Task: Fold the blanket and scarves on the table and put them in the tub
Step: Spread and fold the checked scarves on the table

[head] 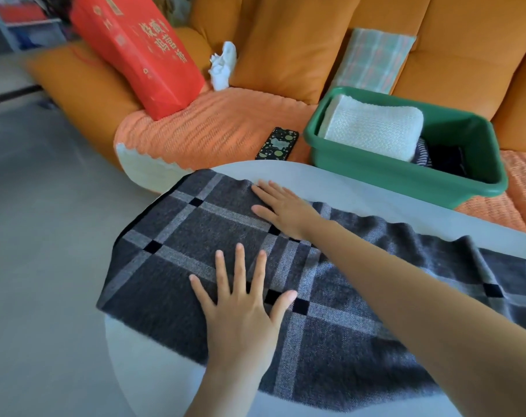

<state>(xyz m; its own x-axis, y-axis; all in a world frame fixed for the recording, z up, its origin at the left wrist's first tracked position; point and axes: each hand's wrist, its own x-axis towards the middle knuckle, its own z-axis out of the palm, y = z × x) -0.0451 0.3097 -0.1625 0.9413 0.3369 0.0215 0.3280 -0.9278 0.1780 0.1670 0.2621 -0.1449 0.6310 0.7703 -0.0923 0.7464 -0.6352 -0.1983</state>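
Observation:
A dark grey plaid scarf [195, 236] lies spread across the round white table [331, 182], its left end hanging over the edge. My left hand [243, 302] presses flat on it with fingers spread. My right hand [281, 207] lies flat on the scarf's far edge, the arm reaching in from the right. The green tub [406, 176] sits on the sofa past the table, holding a folded white blanket [373, 127] and dark folded cloth [436, 158] beside it.
An orange sofa [286, 40] runs along the back. On it are a red bag [141, 52], a white crumpled item [222, 66], a phone [277, 143] and a folded pastel plaid cloth [373, 60]. Grey floor lies to the left.

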